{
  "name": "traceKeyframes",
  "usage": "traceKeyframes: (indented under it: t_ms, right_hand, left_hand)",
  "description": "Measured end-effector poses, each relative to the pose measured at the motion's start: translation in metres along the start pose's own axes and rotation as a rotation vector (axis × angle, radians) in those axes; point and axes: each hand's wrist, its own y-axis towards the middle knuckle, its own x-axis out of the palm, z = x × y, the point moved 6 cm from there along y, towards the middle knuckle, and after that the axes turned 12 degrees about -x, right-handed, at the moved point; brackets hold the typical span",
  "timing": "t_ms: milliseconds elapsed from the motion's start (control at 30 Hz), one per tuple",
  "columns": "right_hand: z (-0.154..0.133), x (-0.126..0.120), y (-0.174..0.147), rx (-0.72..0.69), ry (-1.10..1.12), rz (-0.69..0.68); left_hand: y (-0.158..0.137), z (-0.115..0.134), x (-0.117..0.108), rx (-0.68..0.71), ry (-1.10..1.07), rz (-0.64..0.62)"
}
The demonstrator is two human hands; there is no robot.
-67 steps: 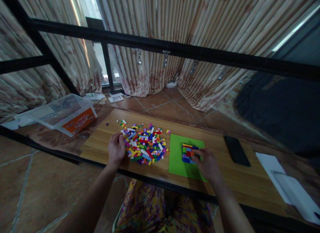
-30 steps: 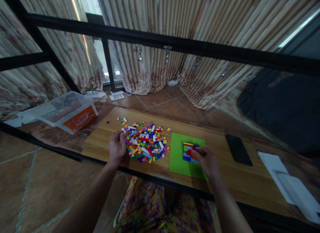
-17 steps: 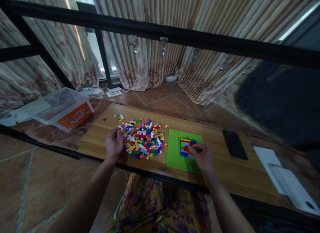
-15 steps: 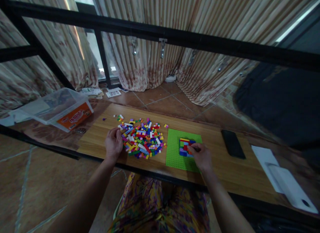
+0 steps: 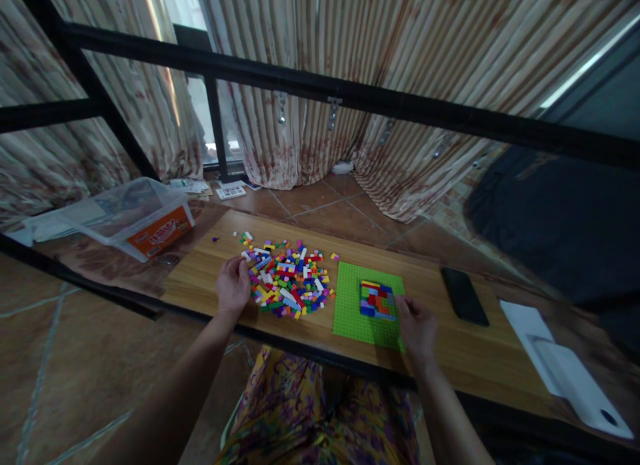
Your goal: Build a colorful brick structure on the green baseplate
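Observation:
A block of joined toy bricks (image 5: 377,300), with red, blue, yellow and green pieces, sits on the green studded baseplate (image 5: 349,318). My right hand (image 5: 419,326) is at the baseplate's right edge, just beside the block and apart from it. Its fingers are loosely bent, with a small gap at the thumb and no brick visible. On the left, my left hand (image 5: 233,285) rests at the near left side of a pile of loose toy bricks (image 5: 290,278). Those fingers are curled closed, and whatever they may hold is hidden.
A clear plastic box (image 5: 145,212) with an orange label stands left of the wooden board (image 5: 195,278). A black phone (image 5: 464,296) lies on the right, and beyond it a white device (image 5: 583,385) on white paper. A dark metal rail (image 5: 300,82) crosses before the curtains.
My right hand has drawn back to the right off the brick block, uncovering its red and orange bricks. My left hand has kept its place by the pile. The view has shifted slightly.

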Motion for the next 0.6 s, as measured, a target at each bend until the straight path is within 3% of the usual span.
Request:
traceKeyframes:
  t_ms: [133, 400, 600]
  right_hand:
    - [-0.016, 0.012, -0.009, -0.061, 0.017, -0.04]
    - [-0.049, 0.074, -0.022, -0.315, 0.038, -0.305]
    - [-0.062, 0.105, -0.029, -0.377, -0.042, -0.432]
  left_hand:
    - [-0.002, 0.002, 0.0, 0.012, -0.01, -0.003]
    - [-0.004, 0.005, -0.001, 0.013, -0.022, -0.011]
    - [-0.004, 0.004, 0.0, 0.012, -0.03, -0.021]
